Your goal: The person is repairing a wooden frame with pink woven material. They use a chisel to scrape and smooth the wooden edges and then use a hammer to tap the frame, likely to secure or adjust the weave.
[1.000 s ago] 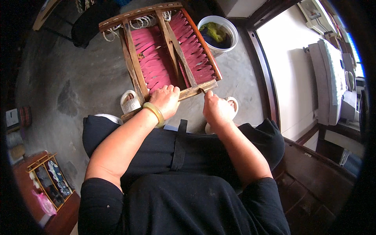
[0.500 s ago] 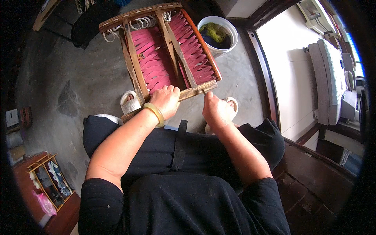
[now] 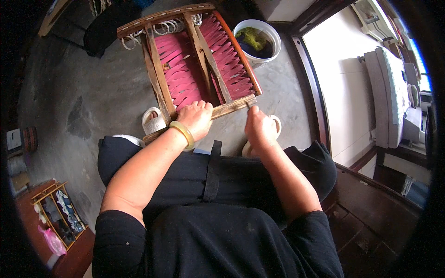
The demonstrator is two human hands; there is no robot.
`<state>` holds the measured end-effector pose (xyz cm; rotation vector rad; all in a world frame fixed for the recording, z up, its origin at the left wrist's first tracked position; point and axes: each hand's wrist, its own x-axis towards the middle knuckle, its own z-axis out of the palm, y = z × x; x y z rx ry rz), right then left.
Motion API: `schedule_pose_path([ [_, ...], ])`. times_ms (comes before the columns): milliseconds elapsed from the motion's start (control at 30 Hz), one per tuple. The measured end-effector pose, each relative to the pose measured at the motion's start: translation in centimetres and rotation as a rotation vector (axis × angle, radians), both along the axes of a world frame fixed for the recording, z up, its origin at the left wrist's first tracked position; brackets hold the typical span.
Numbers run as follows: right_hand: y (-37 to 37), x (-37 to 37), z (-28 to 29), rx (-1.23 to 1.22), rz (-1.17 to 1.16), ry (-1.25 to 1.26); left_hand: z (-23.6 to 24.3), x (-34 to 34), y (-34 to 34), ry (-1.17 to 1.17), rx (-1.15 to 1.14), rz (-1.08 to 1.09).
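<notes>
A wooden frame (image 3: 160, 78) woven with pink strips (image 3: 181, 78) stands tilted on the concrete floor in front of my knees. My left hand (image 3: 197, 118), with a pale bangle (image 3: 182, 132) on the wrist, grips the frame's near bottom rail. My right hand (image 3: 259, 127) is closed around a small thin tool whose tip (image 3: 247, 104) touches the same rail, near its right end. White cord (image 3: 162, 28) is looped along the frame's far rail.
A white bucket (image 3: 273, 34) with yellow-green contents stands beyond the frame's right corner. White sandals (image 3: 153, 121) are on my feet. A door sill (image 3: 313, 92) runs along the right. A small wooden rack (image 3: 58, 215) sits at lower left.
My right hand has shifted slightly along the bottom rail with the tool. The left hand keeps its grip on the rail.
</notes>
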<state>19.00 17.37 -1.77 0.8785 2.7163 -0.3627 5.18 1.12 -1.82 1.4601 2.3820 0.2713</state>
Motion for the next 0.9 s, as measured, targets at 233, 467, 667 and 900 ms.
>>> schedule_pose_path([
  [233, 0.4, 0.0, -0.6, -0.018, -0.057, -0.165, -0.3, -0.2, -0.2, 0.005, 0.004, -0.019],
  [467, 1.2, 0.6, -1.2, 0.014, -0.113, -0.042, -0.1, 0.0, 0.0, 0.021, -0.034, -0.01],
  [667, -1.3, -0.4, 1.8, -0.002, 0.147, 0.037, 0.0, -0.2, -0.1, -0.004, -0.012, -0.016],
  [900, 2.7, -0.1, 0.2, -0.027, -0.199, -0.059, -0.1, -0.1, -0.1, 0.01, -0.028, -0.009],
])
